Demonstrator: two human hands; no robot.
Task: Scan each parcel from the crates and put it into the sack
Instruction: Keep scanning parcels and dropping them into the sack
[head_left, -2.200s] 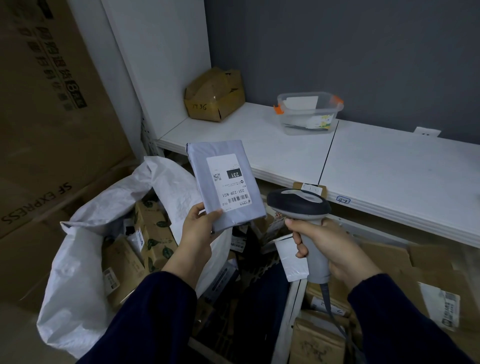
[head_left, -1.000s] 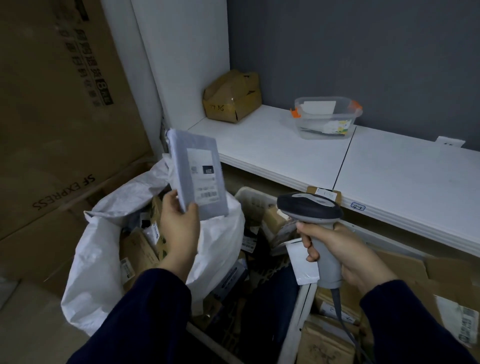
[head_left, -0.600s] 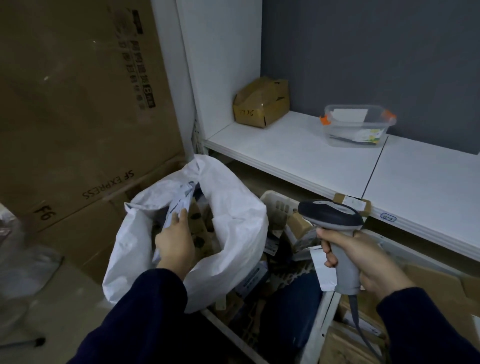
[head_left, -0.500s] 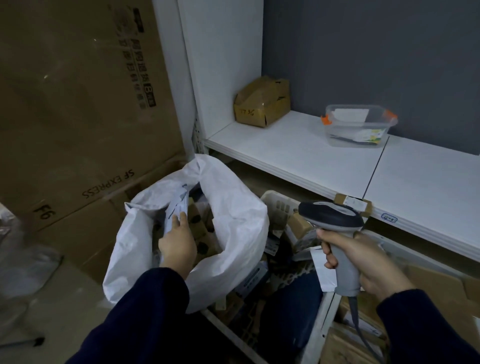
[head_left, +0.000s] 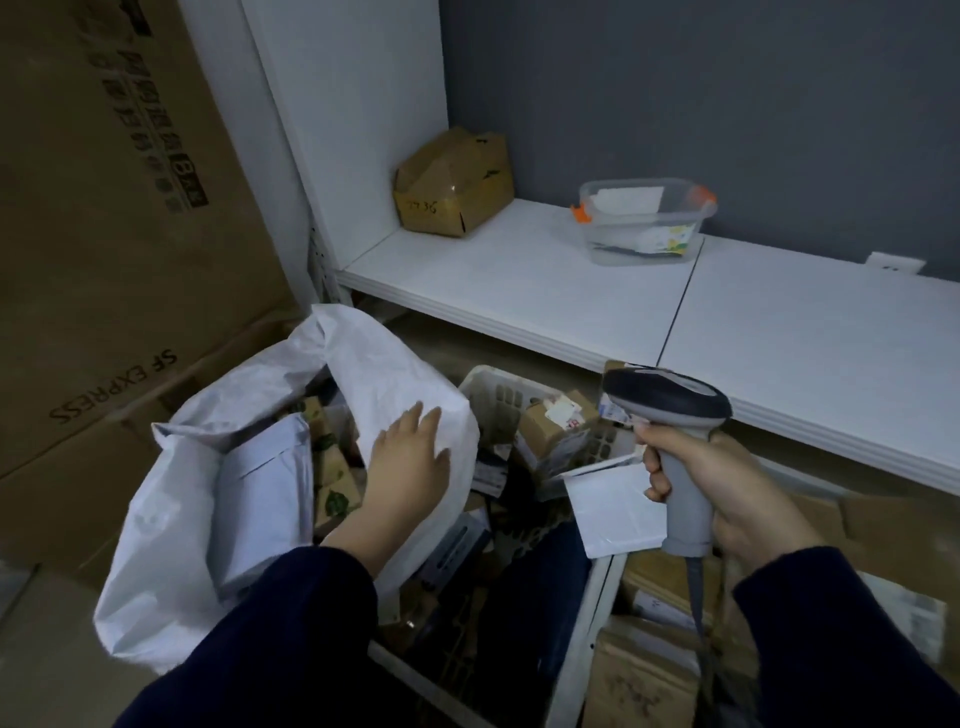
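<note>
Two grips, left hand (head_left: 408, 467) spread flat on sack (head_left: 171, 519), right hand (head_left: 737, 499) curled round scanner (head_left: 670, 400)

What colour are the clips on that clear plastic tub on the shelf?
Orange clips, one at each end of the tub; the head view shows them.

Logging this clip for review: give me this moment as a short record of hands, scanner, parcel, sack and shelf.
left hand: open, empty, at the right side of the sack
right hand: grips the scanner by its handle
grey parcel: inside the sack, at its left
sack: white, mouth open, boxes inside
crate: white, right of the sack, holds parcels
shelf: cardboard box and clear tub on it
</note>
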